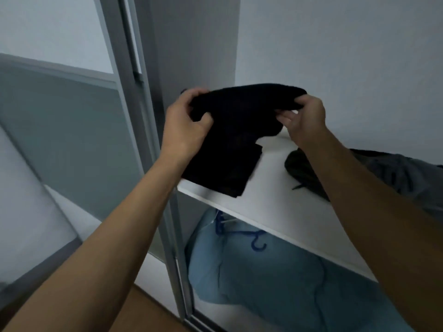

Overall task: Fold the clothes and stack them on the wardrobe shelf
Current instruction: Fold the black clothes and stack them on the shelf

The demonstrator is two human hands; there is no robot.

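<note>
Black cloth (230,144), soft & folded over, is held up in the air by both hands, right over the white shelf (275,195) of the wardrobe. Its top edge runs from hand to hand. Its bottom part hangs down to the near left corner of the shelf; can't tell if it rests there or just hangs in front.

L hand (184,125) grips the left end of the top edge: fingers curled over the top, thumb pressed on the near side. R hand (304,121) grips the right end: fingers curled over the top, thumb tucked under the cloth. Both hands sit at about the same height, w/ the cloth bunched up between them. Both arms are bare & reach up & fwd from the bottom corners, L arm from the near left, R arm from the near right.

On the shelf, to the right, lies a dark grey pile of clothes (395,173), partly hidden behind the R arm, apart from the black cloth. Under the shelf are light blue clothes (263,279) w/ a blue hanger (257,245) on top. To the left stands a grey metal door frame (134,116). At the near bottom is a bit of brown wood floor (148,315).
</note>
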